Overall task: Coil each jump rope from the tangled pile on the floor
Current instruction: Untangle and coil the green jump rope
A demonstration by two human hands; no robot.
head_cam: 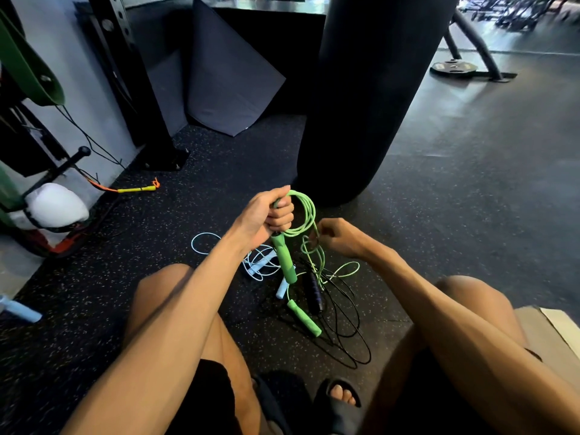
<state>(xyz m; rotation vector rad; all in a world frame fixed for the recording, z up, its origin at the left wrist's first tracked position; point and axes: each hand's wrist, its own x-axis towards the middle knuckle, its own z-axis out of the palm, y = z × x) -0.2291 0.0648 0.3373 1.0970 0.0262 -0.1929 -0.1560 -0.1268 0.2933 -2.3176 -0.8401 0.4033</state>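
My left hand (270,215) grips one green foam handle (285,259) of the green jump rope together with a few coiled loops of its cord (306,211), held above the floor. My right hand (337,237) pinches the green cord just right of the loops. The rope's other green handle (303,318) lies on the floor below. A black jump rope (343,324) with a dark handle (314,291) lies tangled under the green cord. A light blue jump rope (254,265) lies in loose loops to the left of the pile.
A black punching bag (370,98) hangs just beyond the pile. A yellow and orange rope (138,189) lies by the wall at left, near a white padded object (55,205). A rack post (131,86) and a dark mat (226,76) stand behind. My knees and sandalled feet (339,400) flank the pile.
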